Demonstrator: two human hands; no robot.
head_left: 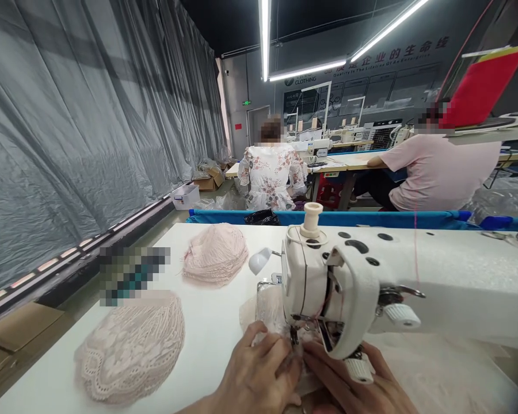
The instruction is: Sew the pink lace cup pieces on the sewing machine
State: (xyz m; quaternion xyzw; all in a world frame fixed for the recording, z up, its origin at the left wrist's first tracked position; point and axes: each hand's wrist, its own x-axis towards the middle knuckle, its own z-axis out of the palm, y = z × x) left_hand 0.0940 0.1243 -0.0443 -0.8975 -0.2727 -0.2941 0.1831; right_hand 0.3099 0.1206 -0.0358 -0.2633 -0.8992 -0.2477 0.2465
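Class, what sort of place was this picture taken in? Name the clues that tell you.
Most likely a garment sewing workshop. A white industrial sewing machine stands on the table, stacks of pink lace pieces lie beside it, and other people sit at more machines behind.

On the tabletop [207,333], a sewing machine [371,287] stands at right, its head toward the centre. The left hand [259,374] and right hand [354,385] lie side by side at the near edge, under the machine head, on a lace piece [263,310] that extends behind them. One stack of lace pieces [133,345] lies at near left, another stack [216,253] behind it. Beyond the tabletop's far edge, two people sit at other tables [349,161].
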